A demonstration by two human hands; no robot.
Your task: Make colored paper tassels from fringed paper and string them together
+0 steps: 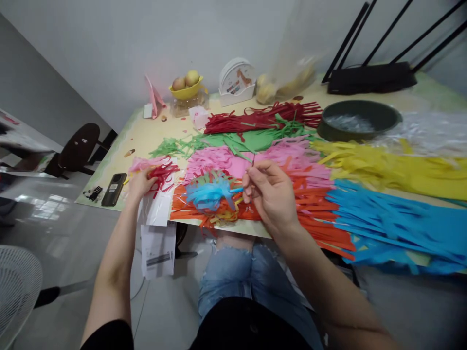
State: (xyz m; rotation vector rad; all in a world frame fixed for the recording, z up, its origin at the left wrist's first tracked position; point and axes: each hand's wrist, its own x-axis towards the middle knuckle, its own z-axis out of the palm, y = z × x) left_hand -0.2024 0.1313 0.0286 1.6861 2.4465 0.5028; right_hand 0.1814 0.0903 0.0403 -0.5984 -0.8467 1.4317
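The right hand (270,197) is pinching a thin strand (254,158); at left, the left hand (139,183) is touching red strips (165,173), grip unclear.

open tabletop (140,138) behind left grip (140,183), fringed paper (237,166) crowding middle, bowl (381,116) blocking right rear

We listed: one plain pale wall (120,53), upper centre; one greyer wall section (32,75), upper left; glossy grey tiled floor (65,233), lower left, which carried bright gridded reflections (49,206); one rounded dark brown seat (80,142), left; one yellow table (144,138), green-edged, which spanned the centre.
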